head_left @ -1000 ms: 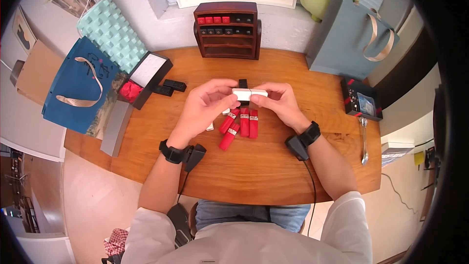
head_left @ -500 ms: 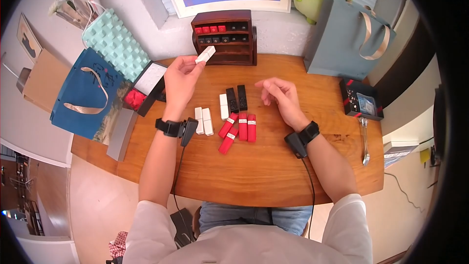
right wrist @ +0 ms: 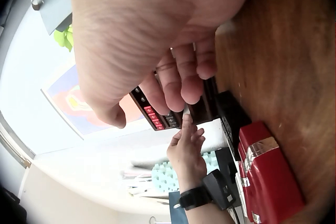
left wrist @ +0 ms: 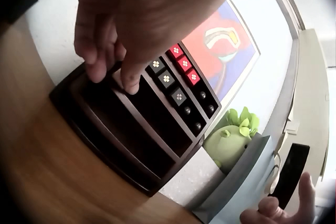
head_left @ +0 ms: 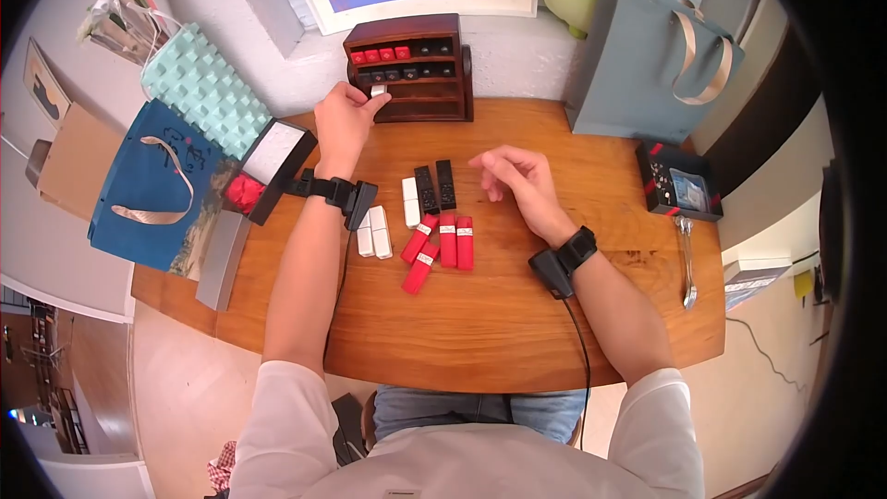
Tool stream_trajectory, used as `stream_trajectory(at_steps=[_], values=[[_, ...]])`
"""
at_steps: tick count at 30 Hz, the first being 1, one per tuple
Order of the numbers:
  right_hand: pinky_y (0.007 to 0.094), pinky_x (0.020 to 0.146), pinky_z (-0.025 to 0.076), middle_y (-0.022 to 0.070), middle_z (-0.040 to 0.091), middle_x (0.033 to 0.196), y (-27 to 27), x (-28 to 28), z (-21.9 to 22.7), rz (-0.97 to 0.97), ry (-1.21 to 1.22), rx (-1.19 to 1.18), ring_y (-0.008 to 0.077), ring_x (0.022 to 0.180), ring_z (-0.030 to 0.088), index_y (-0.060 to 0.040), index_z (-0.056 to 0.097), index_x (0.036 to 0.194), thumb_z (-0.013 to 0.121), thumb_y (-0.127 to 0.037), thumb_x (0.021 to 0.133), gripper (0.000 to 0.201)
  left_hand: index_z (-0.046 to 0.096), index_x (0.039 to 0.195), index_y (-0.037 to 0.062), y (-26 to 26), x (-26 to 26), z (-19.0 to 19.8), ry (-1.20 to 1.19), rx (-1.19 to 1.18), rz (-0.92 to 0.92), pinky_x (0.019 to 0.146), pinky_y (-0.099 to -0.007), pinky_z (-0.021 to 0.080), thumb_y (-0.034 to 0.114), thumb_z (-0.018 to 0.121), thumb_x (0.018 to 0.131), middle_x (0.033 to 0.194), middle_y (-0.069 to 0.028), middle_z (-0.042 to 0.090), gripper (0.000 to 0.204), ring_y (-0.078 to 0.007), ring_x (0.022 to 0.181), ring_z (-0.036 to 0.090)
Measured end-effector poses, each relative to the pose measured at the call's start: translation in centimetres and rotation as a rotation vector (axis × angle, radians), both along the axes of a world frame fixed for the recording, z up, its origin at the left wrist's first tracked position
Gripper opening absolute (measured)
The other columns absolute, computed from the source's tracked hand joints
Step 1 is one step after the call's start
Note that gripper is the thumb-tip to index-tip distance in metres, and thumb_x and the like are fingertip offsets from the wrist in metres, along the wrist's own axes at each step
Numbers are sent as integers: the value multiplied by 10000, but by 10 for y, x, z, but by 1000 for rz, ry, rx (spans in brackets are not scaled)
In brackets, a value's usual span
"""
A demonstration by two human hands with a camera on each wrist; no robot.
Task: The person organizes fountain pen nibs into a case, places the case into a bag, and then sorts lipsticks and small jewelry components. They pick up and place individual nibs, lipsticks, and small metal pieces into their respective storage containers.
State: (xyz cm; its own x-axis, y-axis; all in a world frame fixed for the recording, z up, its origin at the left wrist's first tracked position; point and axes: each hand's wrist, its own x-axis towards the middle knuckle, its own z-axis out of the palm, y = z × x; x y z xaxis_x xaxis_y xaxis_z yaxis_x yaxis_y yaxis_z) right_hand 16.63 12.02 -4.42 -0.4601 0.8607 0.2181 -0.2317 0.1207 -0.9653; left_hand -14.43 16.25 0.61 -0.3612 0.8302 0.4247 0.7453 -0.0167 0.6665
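Observation:
My left hand (head_left: 340, 134) pinches a white lipstick (head_left: 379, 91) between thumb and fingers. It is at the left end of the third shelf of a dark wooden rack (head_left: 402, 26). In the left wrist view, fingers cover most of this lipstick. Red lipsticks (left wrist: 184, 63) stand end-on in the top row, black ones (left wrist: 166, 78) below them. Over the table, my right hand (head_left: 523, 187) hovers with loosely bent fingers and holds nothing. Left of it lie black lipsticks (head_left: 446, 185), red lipsticks (head_left: 448, 240) with silvery bands, and white lipsticks (head_left: 381, 231).
Left on the table are a blue gift bag (head_left: 152, 194), a teal textured bag (head_left: 208, 83) and an open box (head_left: 282, 152) with red filling. At right stand a grey-blue bag (head_left: 628, 65), a black tray (head_left: 656, 189) and a metal utensil (head_left: 687, 263).
My hands have parted from around the white lipstick. The left hand has carried it forward to the rack's third shelf, while the right hand has let go and stays over the table.

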Motion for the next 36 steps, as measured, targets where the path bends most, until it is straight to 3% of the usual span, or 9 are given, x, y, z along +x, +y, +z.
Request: stream_trajectory(at_steps=[6, 10, 20, 24, 27, 29, 32, 34, 36], values=[[264, 699, 479, -1, 701, 832, -1, -1, 0, 19, -72, 25, 89, 742, 612, 9, 816, 1117, 701, -305, 1131, 334, 760, 844, -26, -52, 23, 6, 186, -133, -211, 644, -386, 561, 392, 959, 889, 745, -134, 747, 465, -210, 642, 674], [264, 699, 480, 1, 702, 833, -1, -2, 2, 19, -101, 41, 88, 743, 614, 9, 816, 1105, 703, -295, 1130, 325, 789, 942, -24, -102, 31, -3, 300, -442, -310, 756, -432, 602, 422, 897, 922, 845, -193, 792, 459, -341, 808, 784], [252, 678, 482, 2, 715, 834, -4, -3, -1, 41, -105, 23, 72, 742, 610, 1, 819, 1074, 730, -264, 1116, 283, 654, 1224, -36, -111, 59, -8, 320, -468, -199, 879, -540, 614, 285, 779, 900, 973, -273, 798, 473, -463, 963, 783], [240, 661, 488, -6, 718, 816, -3, -4, -3, 46, -96, 29, 62, 730, 610, -10, 824, 1086, 755, -234, 1106, 235, 673, 1279, 7, -105, 57, -17, 362, -402, -141, 828, -483, 614, 290, 800, 876, 922, -243, 792, 508, -428, 918, 785], [238, 683, 504, 8, 751, 964, -7, -5, -3, 18, -107, 19, 56, 770, 623, -29, 824, 1159, 794, -191, 1076, 185, 686, 1295, 33, -110, 49, 0, 114, -296, -189, 793, -440, 619, 255, 754, 955, 951, -180, 808, 412, -352, 888, 795], [256, 737, 529, 30, 751, 1061, -14, -9, 0, -30, -110, 155, 77, 847, 653, -39, 821, 1216, 816, -171, 1054, 209, 692, 1318, 48, -114, 48, 2, -704, -307, -415, 761, -381, 605, 202, 675, 1055, 1063, -97, 808, 305, -229, 921, 784], [306, 876, 566, 80, 740, 1240, -22, -19, 13, -116, -125, 430, 138, 1030, 697, -53, 808, 1318, 852, -145, 1014, 320, 691, 1314, 47, -122, 63, 0, -1189, -321, -625, 750, -328, 577, 172, 617, 1112, 1135, -28, 759, 250, -126, 960, 731], [338, 961, 578, 107, 730, 1322, -22, -19, 13, -160, -135, 565, 178, 1137, 712, -58, 798, 1362, 867, -139, 997, 381, 690, 1320, 32, -127, 72, -3, -1252, -383, -566, 763, -319, 536, 219, 618, 1137, 1080, -18, 715, 271, -119, 908, 661], [393, 1089, 553, 147, 740, 1358, -19, -16, 7, 4, -207, 588, 250, 1280, 697, -40, 772, 1407, 866, -139, 992, 437, 694, 1309, 35, -122, 66, -23, -1410, -491, -825, 771, -315, 497, 259, 594, 1172, 1011, 0, 671, 281, -124, 842, 570]])
